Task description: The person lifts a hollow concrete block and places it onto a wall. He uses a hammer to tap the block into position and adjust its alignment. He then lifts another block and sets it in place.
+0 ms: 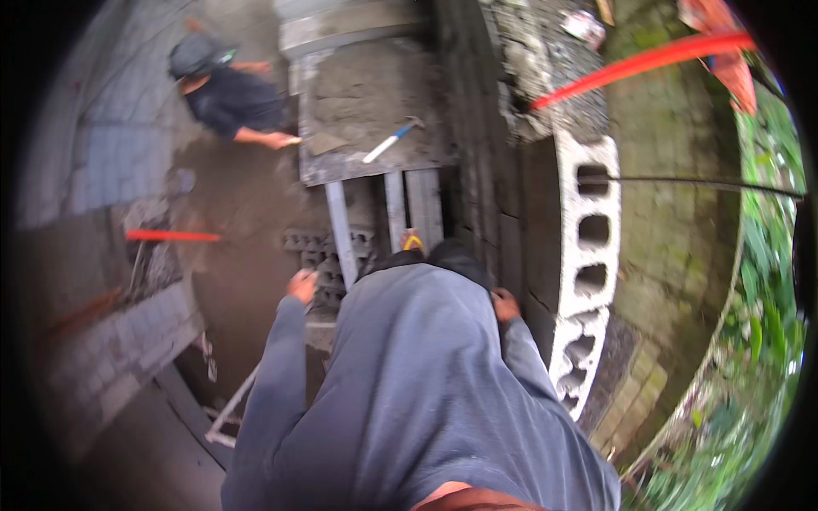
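I look straight down my grey shirt from up high beside a block wall. My left hand (302, 284) hangs by my side with fingers curled, near a metal scaffold bar (339, 234); nothing shows in it. My right hand (505, 304) rests by my hip close to the dark face of the wall, mostly hidden by my sleeve. Hollow grey concrete blocks (590, 230) form the wall's top course to my right. A trowel with a blue and white handle (388, 142) lies on the mortar board (366, 111) ahead.
A person in a dark shirt and cap (223, 89) crouches below at the left, a hand at the board's edge. Red strings (643, 58) (170, 236) are stretched along the walls. Wet dirt floor (243, 213) lies below; green plants (758, 324) grow at the right.
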A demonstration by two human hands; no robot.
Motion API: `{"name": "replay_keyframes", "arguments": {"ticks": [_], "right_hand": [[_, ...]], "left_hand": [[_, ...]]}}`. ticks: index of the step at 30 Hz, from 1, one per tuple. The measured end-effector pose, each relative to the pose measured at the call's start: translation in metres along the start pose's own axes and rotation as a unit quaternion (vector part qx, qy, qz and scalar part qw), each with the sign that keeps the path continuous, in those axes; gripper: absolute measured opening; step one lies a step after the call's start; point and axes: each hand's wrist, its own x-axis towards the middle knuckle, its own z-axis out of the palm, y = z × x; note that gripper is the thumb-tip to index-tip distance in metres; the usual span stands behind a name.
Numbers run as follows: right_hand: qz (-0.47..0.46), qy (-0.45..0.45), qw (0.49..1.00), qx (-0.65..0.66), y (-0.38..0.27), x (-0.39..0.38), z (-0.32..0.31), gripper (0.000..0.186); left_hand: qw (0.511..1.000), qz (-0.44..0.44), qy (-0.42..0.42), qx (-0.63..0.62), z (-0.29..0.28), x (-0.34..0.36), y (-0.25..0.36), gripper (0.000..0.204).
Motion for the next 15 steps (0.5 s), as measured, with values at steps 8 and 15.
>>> {"name": "replay_keyframes", "arguments": {"ticks": [8,15], "right_hand": [[-0.072,-0.027,0.995,-0.06,-0.102,0.076,0.008,0.042],[-0.156,-0.001,0.988,0.009,-0.141,0.205,0.055,0.035]], "left_hand": [[0.987,-0.056,0.054,-0.144,0.01,-0.021,-0.077,0.032],[0.99,-0.109,0.005,-0.093,0.011,-0.08,-0.06,0.025]]}}
